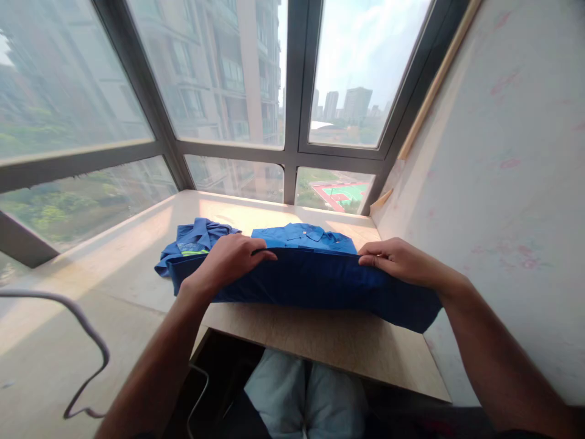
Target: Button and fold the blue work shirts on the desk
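A blue shirt [304,277] is stretched between my two hands, its near part lifted off the sill toward me. My left hand [231,259] pinches the raised edge left of the middle, thumb pointing right. On the right side my right hand [393,259] grips the same edge between thumb and fingers. Behind the lifted cloth, the shirt's collar and upper part [304,235] lie flat. A crumpled blue garment [196,238] with a yellow-green stripe sits just left of the shirt, partly behind my left wrist.
The pale window sill [356,356] ends at a front edge above my legs [278,384]. A grey cable [86,323] curves over the surface at left. Windows with dark frames [292,160] rise behind, and a flower-patterned wall [503,201] bounds the right.
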Available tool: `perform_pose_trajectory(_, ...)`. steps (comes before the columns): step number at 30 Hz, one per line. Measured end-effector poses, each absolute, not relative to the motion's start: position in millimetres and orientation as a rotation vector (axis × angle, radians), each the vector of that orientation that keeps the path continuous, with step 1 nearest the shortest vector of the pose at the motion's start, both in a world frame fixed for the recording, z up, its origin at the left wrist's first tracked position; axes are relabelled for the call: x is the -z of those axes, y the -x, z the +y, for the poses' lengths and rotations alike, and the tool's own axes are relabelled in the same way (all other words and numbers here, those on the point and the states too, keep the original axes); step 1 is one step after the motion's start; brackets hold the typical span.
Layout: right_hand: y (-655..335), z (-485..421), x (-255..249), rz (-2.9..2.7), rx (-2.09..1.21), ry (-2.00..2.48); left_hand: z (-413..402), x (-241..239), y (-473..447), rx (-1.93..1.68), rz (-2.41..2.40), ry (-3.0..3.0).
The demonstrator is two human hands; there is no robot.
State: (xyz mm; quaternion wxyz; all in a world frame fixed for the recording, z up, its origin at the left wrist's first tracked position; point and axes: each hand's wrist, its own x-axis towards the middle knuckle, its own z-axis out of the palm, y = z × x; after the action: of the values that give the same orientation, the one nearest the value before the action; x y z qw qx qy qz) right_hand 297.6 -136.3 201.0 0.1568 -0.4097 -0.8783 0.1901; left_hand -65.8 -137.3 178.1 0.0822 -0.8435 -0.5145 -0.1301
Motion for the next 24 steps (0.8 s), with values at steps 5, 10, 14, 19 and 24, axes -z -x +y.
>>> perform_pose_trajectory(5, -299.8, -47.8, -177.3, -2.535, -0.415, 1.415, -40.7, -161.4, 44.4, 0.121, -1.597, 2.601)
perform_pose_trajectory(10, -302.7, 28.3, -128.3, -2.552, -0.467, 1.473, 33.5, -123.8, 47.1, -0.158, -1.661, 2.648)
perform_pose_trajectory(14, -308.3, 72.2, -106.9, -2.535, -0.533, 1.416, 80.2, -110.6, 57.3, -0.15, -1.601, 2.673)
perform_pose_trajectory(19, -318.6, 131.7, -92.4, -2.484, -0.525, 1.429, 148.8, -93.3, 57.2, -0.061, -1.57, 2.681)
perform_pose_trajectory(24, -319.3, 182.5, -51.3, -2.419, -0.462, 1.546, 206.1, -38.2, 46.9, -0.049, -1.791, 2.673)
